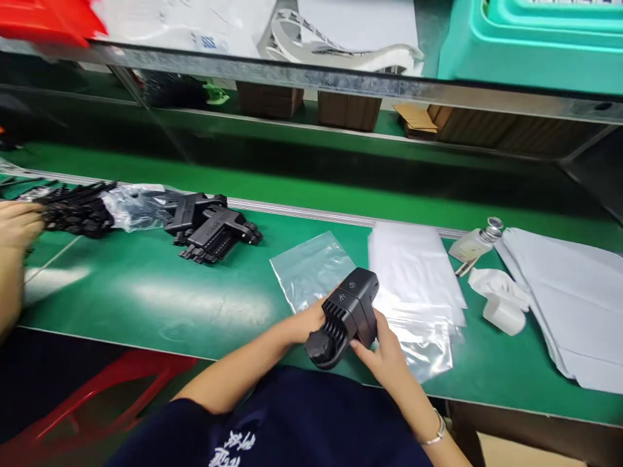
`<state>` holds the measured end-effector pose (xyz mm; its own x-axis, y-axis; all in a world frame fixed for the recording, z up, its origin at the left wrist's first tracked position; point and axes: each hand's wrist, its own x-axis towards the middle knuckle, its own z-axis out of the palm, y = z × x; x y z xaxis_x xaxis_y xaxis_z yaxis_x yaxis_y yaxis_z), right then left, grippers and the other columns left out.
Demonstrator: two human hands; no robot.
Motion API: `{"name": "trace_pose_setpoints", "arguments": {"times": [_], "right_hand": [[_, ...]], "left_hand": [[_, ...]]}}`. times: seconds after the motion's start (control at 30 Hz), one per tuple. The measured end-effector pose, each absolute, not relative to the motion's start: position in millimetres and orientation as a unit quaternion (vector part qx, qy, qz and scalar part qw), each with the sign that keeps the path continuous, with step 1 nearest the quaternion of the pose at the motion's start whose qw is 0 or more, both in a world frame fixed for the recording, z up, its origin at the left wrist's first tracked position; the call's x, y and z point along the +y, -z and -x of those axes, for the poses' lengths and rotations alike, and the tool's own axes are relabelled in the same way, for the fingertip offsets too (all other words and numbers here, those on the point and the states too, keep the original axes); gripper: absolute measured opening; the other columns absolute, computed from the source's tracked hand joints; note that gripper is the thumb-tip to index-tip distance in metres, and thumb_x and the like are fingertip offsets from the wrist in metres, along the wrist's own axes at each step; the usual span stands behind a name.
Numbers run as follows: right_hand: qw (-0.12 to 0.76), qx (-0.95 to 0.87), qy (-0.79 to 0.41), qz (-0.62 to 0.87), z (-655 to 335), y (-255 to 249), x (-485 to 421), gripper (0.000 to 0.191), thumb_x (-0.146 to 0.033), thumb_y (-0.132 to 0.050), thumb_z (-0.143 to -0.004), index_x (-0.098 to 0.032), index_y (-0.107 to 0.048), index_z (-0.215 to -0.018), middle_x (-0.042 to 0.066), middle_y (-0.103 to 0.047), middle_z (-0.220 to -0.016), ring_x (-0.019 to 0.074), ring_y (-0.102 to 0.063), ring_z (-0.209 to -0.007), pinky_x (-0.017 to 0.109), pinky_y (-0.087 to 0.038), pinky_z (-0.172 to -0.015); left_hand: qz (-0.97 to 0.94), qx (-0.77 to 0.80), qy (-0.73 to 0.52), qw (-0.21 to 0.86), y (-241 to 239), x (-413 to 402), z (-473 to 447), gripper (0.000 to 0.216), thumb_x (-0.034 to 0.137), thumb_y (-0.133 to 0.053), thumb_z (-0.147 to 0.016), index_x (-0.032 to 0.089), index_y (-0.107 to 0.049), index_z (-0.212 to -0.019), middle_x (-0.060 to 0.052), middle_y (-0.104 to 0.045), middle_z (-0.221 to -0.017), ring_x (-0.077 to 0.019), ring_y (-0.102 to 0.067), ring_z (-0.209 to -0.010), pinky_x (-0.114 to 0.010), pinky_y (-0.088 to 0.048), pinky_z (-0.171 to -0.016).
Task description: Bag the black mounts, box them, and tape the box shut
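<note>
While both my hands close around the black ribbed plastic housing (348, 314) at lower centre, over the near edge of the green bench (146, 298), my left hand (305, 322) cups one side and my right hand (384, 353) pinches the other, fingers curled. I judge that a firm two-handed hold, clear of the ribs, serves best. Outward I count one loose clear plastic bag (311, 267), one stack of clear bags (413, 272), one heap of black plastic parts (214, 228) too tangled to count, and one small glass bottle (477, 241). A co-worker's hand (17, 224) sits at the left edge.
</note>
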<state>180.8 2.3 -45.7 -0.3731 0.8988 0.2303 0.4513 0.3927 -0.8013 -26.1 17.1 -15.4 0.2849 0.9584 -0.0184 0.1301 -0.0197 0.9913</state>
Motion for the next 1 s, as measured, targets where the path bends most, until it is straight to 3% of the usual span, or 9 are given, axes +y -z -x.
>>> {"name": "trace_pose_setpoints", "arguments": {"times": [0.13,0.2,0.33,0.5,0.6,0.73,0.83,0.9,1.0], "right_hand": [[0.375,-0.788,-0.239,0.425,-206,57,10,0.048,-0.028,-0.064,-0.078,-0.023,-0.052,-0.124,0.012,-0.065,-0.117,0.0304,-0.065,-0.107,0.048,-0.055,-0.089],[0.378,-0.797,-0.199,0.426,-211,64,11,0.045,-0.028,-0.063,-0.080,-0.023,-0.050,-0.123,0.013,-0.063,-0.117,0.0313,-0.063,-0.109,0.051,-0.054,-0.090],[0.425,-0.775,-0.160,0.440,-201,84,6,0.046,-0.031,-0.058,-0.086,-0.023,-0.040,-0.127,0.012,-0.059,-0.110,0.0292,-0.064,-0.100,0.048,-0.056,-0.080],[0.416,-0.775,-0.151,0.452,-193,92,3,0.046,-0.031,-0.054,-0.089,-0.023,-0.034,-0.130,0.012,-0.057,-0.107,0.0288,-0.063,-0.098,0.047,-0.057,-0.075],[0.393,-0.803,-0.130,0.430,-201,70,3,0.045,-0.032,-0.055,-0.090,-0.024,-0.039,-0.132,0.016,-0.057,-0.117,0.0313,-0.060,-0.108,0.052,-0.054,-0.085],[0.354,-0.786,-0.201,0.465,-221,33,3,0.065,-0.049,-0.063,-0.085,-0.023,-0.040,-0.140,0.017,-0.054,-0.133,0.0345,-0.054,-0.121,0.055,-0.047,-0.098],[0.347,-0.677,-0.374,0.531,-233,25,8,0.055,-0.059,-0.048,-0.091,-0.020,-0.054,-0.128,0.010,-0.068,-0.097,0.0258,-0.067,-0.084,0.042,-0.056,-0.075],[0.348,-0.603,-0.492,0.523,-233,28,12,0.050,-0.059,-0.040,-0.094,-0.018,-0.063,-0.108,0.002,-0.059,-0.063,0.0177,-0.058,-0.053,0.032,-0.050,-0.053],[0.398,-0.566,-0.528,0.493,-225,35,15,0.042,-0.056,-0.044,-0.093,-0.019,-0.065,-0.098,-0.003,-0.048,-0.053,0.0144,-0.048,-0.045,0.027,-0.041,-0.043]], "left_hand": [[-0.660,0.352,-0.348,0.565,-14,29,48,0.056,0.053,-0.059,-0.084,0.021,-0.060,-0.130,-0.012,-0.065,-0.129,-0.0301,-0.058,-0.123,-0.046,-0.041,-0.107],[-0.698,0.365,-0.325,0.524,-29,24,40,0.061,0.047,-0.061,-0.083,0.022,-0.053,-0.137,-0.012,-0.061,-0.134,-0.0301,-0.058,-0.122,-0.046,-0.043,-0.105],[-0.755,0.475,-0.261,0.370,-50,5,5,0.064,0.029,-0.068,-0.074,0.022,-0.050,-0.135,-0.009,-0.061,-0.133,-0.0280,-0.058,-0.120,-0.042,-0.045,-0.104],[-0.765,0.509,-0.234,0.318,-56,-2,-10,0.059,0.029,-0.066,-0.076,0.020,-0.049,-0.132,-0.010,-0.062,-0.128,-0.0288,-0.061,-0.114,-0.041,-0.048,-0.099],[-0.730,0.542,-0.235,0.344,-50,4,0,0.056,0.034,-0.067,-0.077,0.021,-0.051,-0.128,-0.009,-0.066,-0.118,-0.0288,-0.065,-0.102,-0.041,-0.050,-0.089],[-0.632,0.504,-0.362,0.464,-18,16,19,0.041,0.045,-0.061,-0.082,0.019,-0.054,-0.114,-0.005,-0.066,-0.101,-0.0231,-0.063,-0.091,-0.034,-0.049,-0.081],[-0.552,0.450,-0.487,0.505,11,19,27,0.050,0.057,-0.059,-0.082,0.018,-0.053,-0.113,-0.005,-0.063,-0.099,-0.0217,-0.060,-0.091,-0.031,-0.047,-0.079],[-0.536,0.426,-0.520,0.510,23,17,29,0.061,0.063,-0.065,-0.077,0.019,-0.053,-0.116,-0.006,-0.063,-0.099,-0.0215,-0.059,-0.090,-0.030,-0.046,-0.077],[-0.537,0.440,-0.520,0.498,29,13,27,0.066,0.063,-0.072,-0.071,0.018,-0.056,-0.116,-0.006,-0.063,-0.099,-0.0221,-0.059,-0.090,-0.029,-0.045,-0.077]]}}
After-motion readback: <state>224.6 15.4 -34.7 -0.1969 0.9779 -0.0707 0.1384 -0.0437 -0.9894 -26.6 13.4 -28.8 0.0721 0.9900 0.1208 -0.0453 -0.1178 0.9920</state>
